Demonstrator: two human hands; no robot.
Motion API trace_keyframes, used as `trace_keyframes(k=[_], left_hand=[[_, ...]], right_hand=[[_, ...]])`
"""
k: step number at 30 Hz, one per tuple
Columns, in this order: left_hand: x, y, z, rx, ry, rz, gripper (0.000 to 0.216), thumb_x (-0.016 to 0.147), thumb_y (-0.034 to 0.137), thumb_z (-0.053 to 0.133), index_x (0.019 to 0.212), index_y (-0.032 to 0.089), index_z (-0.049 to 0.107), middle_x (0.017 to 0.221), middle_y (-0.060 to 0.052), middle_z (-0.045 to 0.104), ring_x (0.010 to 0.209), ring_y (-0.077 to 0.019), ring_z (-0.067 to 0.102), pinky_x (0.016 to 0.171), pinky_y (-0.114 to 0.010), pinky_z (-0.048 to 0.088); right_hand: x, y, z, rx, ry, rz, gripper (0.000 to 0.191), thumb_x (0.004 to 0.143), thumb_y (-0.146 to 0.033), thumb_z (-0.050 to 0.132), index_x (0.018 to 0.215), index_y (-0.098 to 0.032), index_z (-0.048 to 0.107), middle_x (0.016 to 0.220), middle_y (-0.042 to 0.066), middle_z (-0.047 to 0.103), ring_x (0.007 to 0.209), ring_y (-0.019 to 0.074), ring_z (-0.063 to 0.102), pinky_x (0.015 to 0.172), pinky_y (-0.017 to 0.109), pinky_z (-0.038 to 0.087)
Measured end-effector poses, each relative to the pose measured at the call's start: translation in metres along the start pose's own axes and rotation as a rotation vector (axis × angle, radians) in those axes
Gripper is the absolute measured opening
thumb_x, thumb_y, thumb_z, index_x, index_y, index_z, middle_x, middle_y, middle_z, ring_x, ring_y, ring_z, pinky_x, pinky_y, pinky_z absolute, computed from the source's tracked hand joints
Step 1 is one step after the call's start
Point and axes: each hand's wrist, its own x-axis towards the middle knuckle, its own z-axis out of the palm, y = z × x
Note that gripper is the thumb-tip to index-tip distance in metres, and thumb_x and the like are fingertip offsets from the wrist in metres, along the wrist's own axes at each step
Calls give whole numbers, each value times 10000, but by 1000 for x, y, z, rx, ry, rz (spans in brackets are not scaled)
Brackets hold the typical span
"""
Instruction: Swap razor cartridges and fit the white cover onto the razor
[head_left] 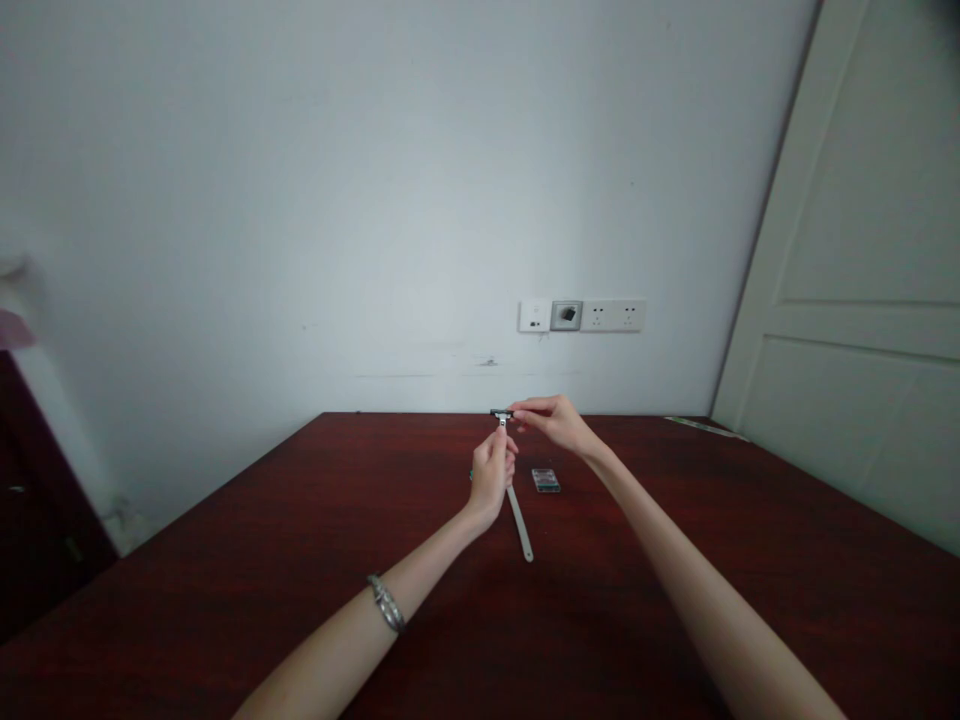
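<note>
My left hand (490, 474) is wrapped round the upper handle of a long pale razor (520, 525). Its handle slants down toward me, ending in a rounded tip with a small hole. At the top, above my left thumb, sits the dark, narrow crosswise head (500, 413). My right hand (553, 420) pinches the right end of that head between thumb and fingertips. Below my right hand, a small clear flat case (546, 480) lies on the table; what it contains is too small to make out. A bit of green shows behind my left hand, mostly hidden.
The dark red wooden table (262, 560) reaches back to a white wall (375, 200). Sockets and switches (582, 316) are set in the wall. A pale door panel (862, 300) stands at the right, and a thin strip (705, 428) lies along the table's far right edge.
</note>
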Motion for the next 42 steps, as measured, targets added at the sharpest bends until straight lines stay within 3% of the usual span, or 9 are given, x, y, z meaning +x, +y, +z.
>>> trace_keyframes(k=[10, 16, 21, 26, 31, 38, 42], left_hand=[[6, 2, -5, -25, -62, 2, 361, 796, 505, 435, 717, 159, 500, 481, 73, 321, 340, -34, 247, 312, -147, 169], [22, 8, -14, 1, -68, 69, 275, 761, 396, 478, 807, 140, 564, 554, 42, 447, 429, -61, 417, 422, -181, 370], [31, 18, -20, 145, -57, 71, 255, 713, 317, 595, 848, 104, 632, 679, -48, 623, 573, -112, 560, 522, -203, 409], [38, 21, -27, 205, -23, 117, 193, 661, 258, 675, 774, 102, 667, 743, -89, 686, 727, -183, 632, 699, -279, 467], [46, 18, -36, 288, 46, 132, 204, 623, 237, 711, 760, 95, 659, 757, -107, 697, 743, -208, 648, 690, -293, 473], [50, 17, -42, 343, 55, 134, 173, 622, 235, 702, 714, 94, 662, 728, -101, 695, 701, -193, 647, 658, -273, 473], [50, 18, -43, 348, 55, 125, 158, 617, 242, 701, 685, 104, 664, 711, -87, 694, 687, -191, 647, 637, -262, 473]], right_hand=[[-2, 1, -13, 56, 2, 74, 448, 701, -392, 654, 1081, -154, 653, 855, 65, 704, 697, 146, 625, 653, 294, 535], [-2, -7, -23, -30, 140, 116, 430, 713, -430, 627, 991, -107, 683, 804, 97, 694, 721, 159, 620, 558, 244, 529], [-5, -18, -21, -139, 92, 145, 397, 724, -458, 602, 875, -104, 701, 752, 86, 685, 687, 149, 608, 509, 206, 505], [-9, -18, -12, -268, -61, 220, 409, 731, -491, 574, 738, -98, 688, 645, 57, 647, 535, 105, 545, 430, 178, 440], [-12, -4, 8, -394, -201, 220, 432, 748, -506, 537, 726, -103, 690, 560, 27, 606, 443, 84, 481, 396, 178, 359], [-15, 0, 36, -683, -174, 80, 423, 788, -467, 502, 608, -125, 674, 546, 48, 626, 505, 110, 520, 490, 209, 319], [-17, 0, 47, -759, -149, 79, 430, 812, -466, 476, 601, -141, 660, 586, 66, 641, 556, 130, 547, 521, 221, 308]])
